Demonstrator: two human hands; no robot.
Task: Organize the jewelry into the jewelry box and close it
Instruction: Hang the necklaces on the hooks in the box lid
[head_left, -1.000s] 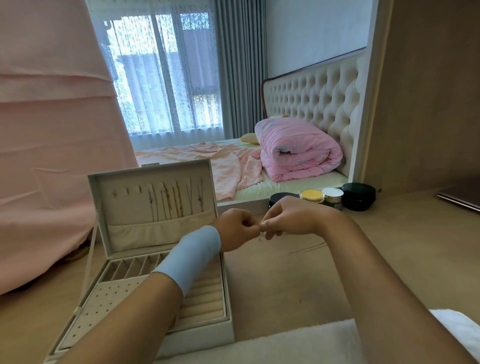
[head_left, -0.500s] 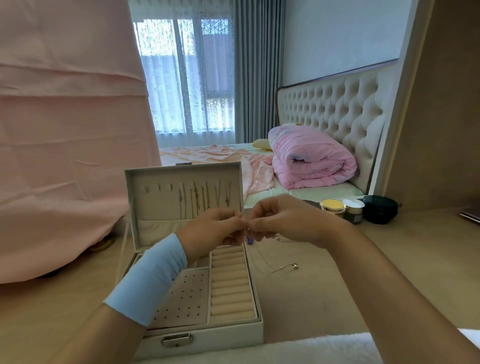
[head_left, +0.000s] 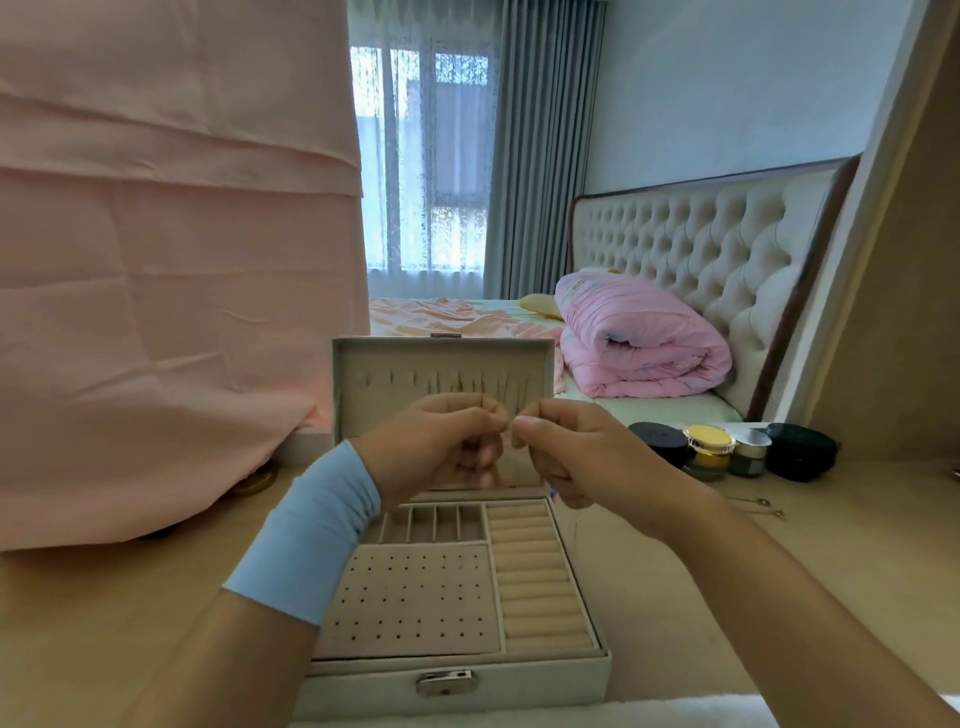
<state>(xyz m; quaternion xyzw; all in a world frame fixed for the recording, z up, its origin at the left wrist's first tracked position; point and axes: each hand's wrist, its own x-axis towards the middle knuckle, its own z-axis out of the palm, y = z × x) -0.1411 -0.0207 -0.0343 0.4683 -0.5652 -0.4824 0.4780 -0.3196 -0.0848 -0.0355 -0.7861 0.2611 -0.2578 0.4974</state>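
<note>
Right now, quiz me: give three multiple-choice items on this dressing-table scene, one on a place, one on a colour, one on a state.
1. The cosmetic jars stand: A) right of the jewelry box; B) inside it; C) on the bed.
2. The left wrist's wristband is: A) red; B) light blue; C) black.
3. The box lid is: A) latched shut; B) open, upright; C) detached, lying flat.
Answers: 1 A: they cluster on the desk off the box's right side. 2 B: pale blue cloth shows. 3 B: it stands upright, necklaces hanging inside.
</note>
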